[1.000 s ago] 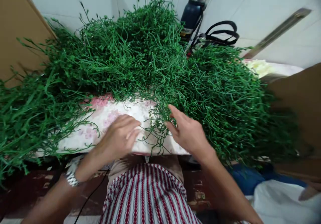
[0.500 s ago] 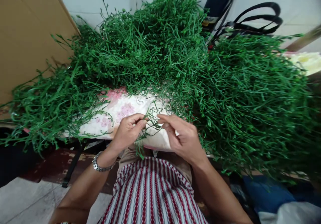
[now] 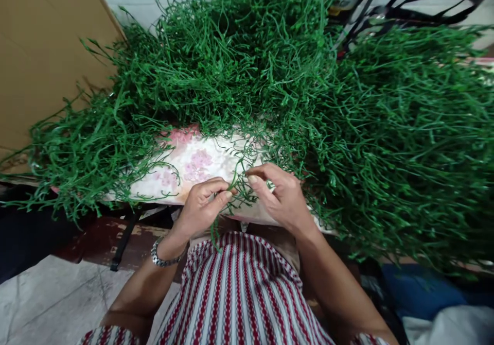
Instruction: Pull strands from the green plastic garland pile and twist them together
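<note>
Between thumb and fingertips, my left hand (image 3: 206,206) pinches a thin green branching stem (image 3: 236,180), part of which hangs down below the hand. My right hand (image 3: 281,193) is at the stem's other side, thumb and index finger closed together at its upper sprigs; the exact grip point is too small to see clearly. Under both hands lies a white cloth with pink flowers (image 3: 198,165). A big heap of similar green stems (image 3: 247,72) rises behind it, and more stems (image 3: 409,149) are piled to the right. A smaller pile (image 3: 88,154) spreads on the left.
A cardboard panel (image 3: 50,51) stands at the left. Black straps (image 3: 436,0) lie at the back right against a pale wall. Below the table edge are a dark red worn bench (image 3: 92,239), a floor, and blue cloth (image 3: 412,288) at the lower right.
The camera view has shifted, so the piles sit differently in the picture. My right fingertips have drawn together and come closer to the stem. My left hand keeps its pinch.
</note>
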